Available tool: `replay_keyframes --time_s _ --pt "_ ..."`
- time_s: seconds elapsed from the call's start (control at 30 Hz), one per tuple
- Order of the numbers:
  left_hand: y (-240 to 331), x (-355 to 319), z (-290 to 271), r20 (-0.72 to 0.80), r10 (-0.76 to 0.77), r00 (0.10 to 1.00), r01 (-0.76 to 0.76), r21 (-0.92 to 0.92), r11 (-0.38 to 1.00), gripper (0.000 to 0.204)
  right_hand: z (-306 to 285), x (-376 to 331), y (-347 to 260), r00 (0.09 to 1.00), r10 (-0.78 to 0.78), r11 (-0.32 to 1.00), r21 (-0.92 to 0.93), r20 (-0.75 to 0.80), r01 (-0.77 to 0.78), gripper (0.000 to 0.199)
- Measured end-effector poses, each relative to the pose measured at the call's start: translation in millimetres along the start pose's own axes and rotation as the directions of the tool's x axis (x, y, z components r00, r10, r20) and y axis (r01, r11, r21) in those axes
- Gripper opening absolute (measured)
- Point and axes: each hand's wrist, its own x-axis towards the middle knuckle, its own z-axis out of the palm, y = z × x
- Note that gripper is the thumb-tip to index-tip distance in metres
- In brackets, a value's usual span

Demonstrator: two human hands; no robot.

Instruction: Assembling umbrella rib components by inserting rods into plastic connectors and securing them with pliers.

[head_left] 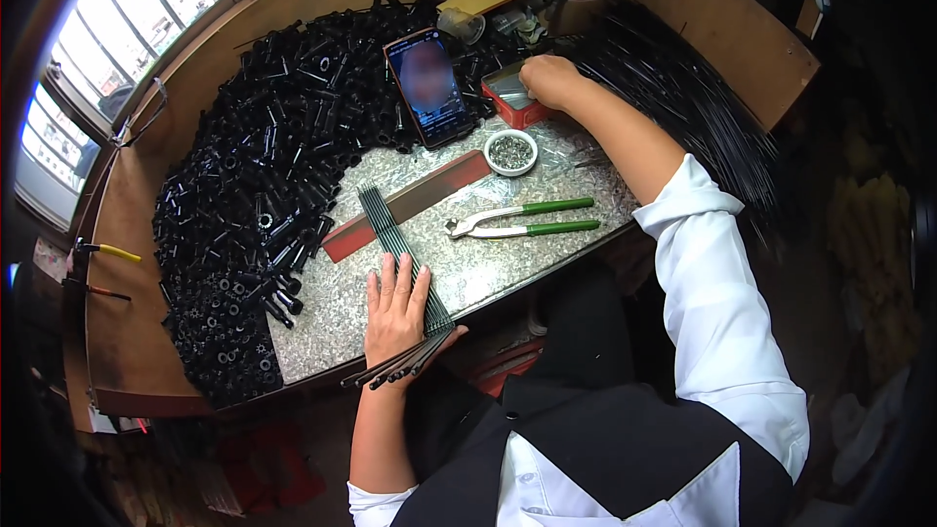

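A row of thin dark metal rods [398, 246] lies side by side across the table, its upper ends resting on a long red and brown metal bar [410, 203]. My left hand [392, 320] lies flat along the rods at the table's front edge, fingers stretched out and thumb beyond their lower part. Dark jointed ends of the rods fan over my left wrist. At the back, my right hand [552, 81] reaches into a red box [523, 117] holding greyish pieces. Its fingers are curled down, and their tips are hidden.
Green-handled pincers [527, 219] lie near a white bowl [510, 152] of small metal parts. A phone [427, 88] leans on a large heap of black tubular parts [283, 107]. Long black rods [673, 78] pile up at right. A wooden rim [127, 332] bounds the table.
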Motion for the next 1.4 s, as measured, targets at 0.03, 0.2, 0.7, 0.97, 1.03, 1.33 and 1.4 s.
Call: replay_keyframes --time_s 0.03,0.2,0.7,0.97,1.03,1.33,1.4 --pt "0.0 0.0 0.7 -0.009 0.007 1.0 -0.007 0.002 1.0 0.086 3.4 0.2 4.5 1.0 0.002 1.0 -0.002 0.0 -0.002 0.009" --pt "-0.8 -0.3 -1.0 -0.025 0.012 1.0 -0.012 -0.003 1.0 0.093 -5.6 -16.2 8.3 0.968 0.022 1.0 -0.012 -0.249 -0.026 0.008" --pt "28.8 12.2 -92.6 -0.291 -0.036 0.956 -0.272 -0.924 0.268 0.061 -124.5 -161.5 -119.3 0.808 -0.308 0.607 0.551 -0.502 0.573 0.041" --pt "45.8 16.9 -103.3 -0.467 -0.136 0.874 -0.3 -0.737 0.605 0.02 -161.2 -193.1 -155.7 0.7 -0.435 0.509 0.487 -0.566 0.71 0.038" --pt "47.0 19.3 -104.5 -0.491 -0.124 0.862 -0.322 -0.72 0.615 0.018 -166.4 -194.6 -159.8 0.691 -0.451 0.518 0.465 -0.565 0.718 0.04" --pt "45.6 16.1 -109.3 -0.47 -0.127 0.873 -0.305 -0.731 0.611 0.017 -169.3 -193.2 -167.2 0.651 -0.471 0.581 0.347 -0.594 0.737 0.046" --pt "44.3 16.2 -109.5 -0.474 -0.12 0.872 -0.309 -0.723 0.618 0.017 -169.8 -192.9 -167.3 0.649 -0.473 0.596 0.326 -0.596 0.734 0.046"
